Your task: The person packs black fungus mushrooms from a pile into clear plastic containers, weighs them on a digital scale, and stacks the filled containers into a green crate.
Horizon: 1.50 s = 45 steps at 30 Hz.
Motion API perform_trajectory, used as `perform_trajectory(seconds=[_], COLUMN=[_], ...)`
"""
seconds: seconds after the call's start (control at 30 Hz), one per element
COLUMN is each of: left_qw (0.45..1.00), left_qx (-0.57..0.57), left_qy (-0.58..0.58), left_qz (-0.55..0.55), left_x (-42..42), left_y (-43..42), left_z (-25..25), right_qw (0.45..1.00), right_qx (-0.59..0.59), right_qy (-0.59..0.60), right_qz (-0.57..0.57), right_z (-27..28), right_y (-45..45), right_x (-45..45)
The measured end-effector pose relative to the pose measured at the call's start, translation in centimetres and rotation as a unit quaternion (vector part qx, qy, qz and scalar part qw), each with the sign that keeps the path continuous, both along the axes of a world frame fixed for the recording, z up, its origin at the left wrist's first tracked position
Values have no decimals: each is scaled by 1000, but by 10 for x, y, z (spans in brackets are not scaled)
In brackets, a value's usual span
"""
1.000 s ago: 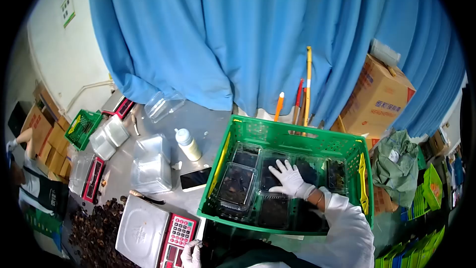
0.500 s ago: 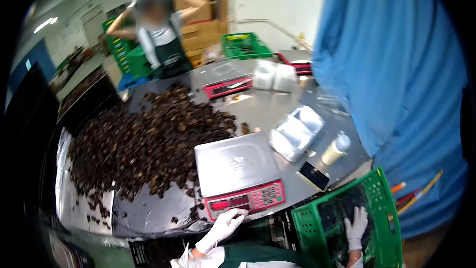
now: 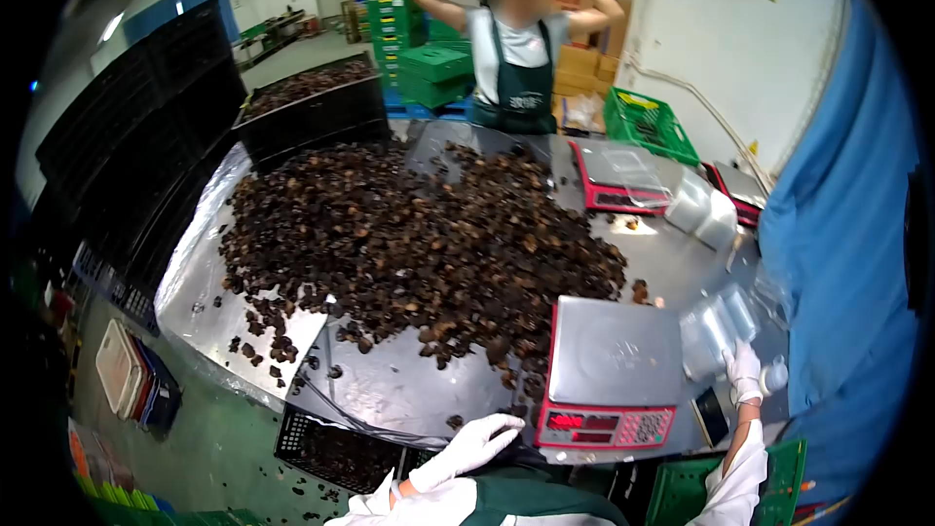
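My left hand [image 3: 474, 447], in a white glove, hovers by the table's front edge, left of the near scale, with its fingers stretched out and nothing in them. On the right, my gloved right hand [image 3: 744, 376] reaches to a stack of clear plastic trays [image 3: 709, 333]; its fingers are apart and meet the trays' near edge. Between my hands stands a red scale [image 3: 616, 356] with a bare metal plate and a lit display. A large heap of dark brown pieces, perhaps mushrooms [image 3: 409, 244], covers much of the metal table.
A bottle [image 3: 774, 375] and a phone [image 3: 711, 417] lie near my right hand. Below is a green crate [image 3: 682, 487]. Across the table, a person in a dark apron [image 3: 523, 78] has both hands at their head. Another scale [image 3: 614, 175] and more clear trays [image 3: 701, 206] stand farther back.
My right hand has come up out of the green crate to the clear trays. My left hand has moved off the scale's front edge, its fingers now stretched out. The view has turned left.
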<state>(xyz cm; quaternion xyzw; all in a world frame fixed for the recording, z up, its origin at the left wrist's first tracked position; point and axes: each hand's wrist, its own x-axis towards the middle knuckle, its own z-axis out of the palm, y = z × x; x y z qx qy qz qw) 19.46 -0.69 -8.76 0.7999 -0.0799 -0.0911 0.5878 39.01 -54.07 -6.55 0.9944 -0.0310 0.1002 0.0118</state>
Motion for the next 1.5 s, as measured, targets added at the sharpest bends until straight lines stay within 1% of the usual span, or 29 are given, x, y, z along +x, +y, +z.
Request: perform_trajectory(seconds=[0.03, 0.1, 0.17, 0.2, 0.23, 0.33, 0.43, 0.5, 0.53, 0.57, 0.6, 0.63, 0.7, 0.73, 0.77, 0.8, 0.83, 0.9, 0.93, 1.0, 1.07, 1.1, 1.13, 1.3, 1.33, 1.37, 1.43, 1.47, 1.5], left_qw=[1000, 998, 992, 989, 983, 976, 970, 964, 962, 960, 959, 958, 963, 966, 969, 971, 974, 967, 965, 961, 959, 957, 950, 903, 890, 868, 834, 808, 798], left_qx=[-2, 21, 24, 21, 4, 37, 58, 52, 40, 31, 14, -4, 2, 5, 7, 15, 22, 15, 21, 38, 37, 27, 52, 131, 15, 147, 196, 194, 225], left_qy=[-2, 3, 18, 31, 76, 41, 29, 37, 46, 49, 73, 99, 82, 78, 72, 65, 57, 62, 66, 53, 30, 22, 31, -2, -2, -59, -86, -122, -59], left_qz=[16, 63, 119, 140, 168, 212, 233, 259, 266, 273, 273, 268, 256, 247, 237, 230, 220, 246, 254, 268, 280, 288, 307, 409, 456, 471, 509, 542, 555], left_x=[-2, -12, -23, -29, -33, -46, -51, -53, -55, -54, -52, -51, -50, -49, -49, -49, -50, -53, -55, -62, -66, -65, -62, -57, -54, -54, -51, -46, -39], left_y=[12, 38, 63, 73, 81, 99, 102, 94, 87, 82, 76, 69, 52, 44, 37, 33, 30, 26, 28, 33, 46, 54, 62, 143, 157, 184, 243, 275, 306], left_z=[-4, -9, -13, -18, -14, -23, -23, -15, -12, -11, -13, -16, -22, -22, -18, -14, -13, -19, -22, -33, -33, -36, -16, -23, -10, -22, -32, -44, -35], right_qw=[998, 988, 991, 993, 994, 981, 988, 977, 955, 945, 910, 914, 929, 941, 961, 959, 948, 901, 904, 884, 907, 915, 913, 897, 895, 895, 884, 875, 874], right_qx=[19, -65, 28, 36, 46, 2, 8, 163, 261, 265, 365, 372, 277, 250, 171, 42, 5, -86, -86, -16, 5, 11, 12, -2, -10, -5, -23, -9, -4], right_qy=[36, 110, 58, 34, 11, 2, -7, -89, -137, -193, -197, -159, -200, -98, -24, 4, 29, 213, 212, 184, 173, 147, 132, 118, 132, 125, 174, 161, 153], right_qz=[-51, -90, -118, -110, -103, -195, -157, -107, -27, -20, 13, 22, 145, 208, 215, 279, 316, 369, 362, 429, 384, 375, 385, 426, 426, 429, 432, 457, 461], right_z=[-17, -45, -68, -74, -68, -42, -13, -48, -25, 1, 41, 51, 72, 85, 73, 66, 51, 40, 47, 69, 96, 113, 127, 165, 167, 169, 167, 162, 156], right_y=[-1, 5, 4, -1, 2, 23, 31, -68, -76, -64, -22, -26, 57, 90, 98, 123, 136, 138, 146, 159, 168, 180, 188, 239, 253, 266, 299, 317, 338], right_x=[12, 23, 29, 29, 29, 29, 29, 68, 68, 65, 51, 50, 19, -2, -11, -24, -38, -52, -57, -62, -60, -57, -53, -28, -23, -17, -3, 7, 17])
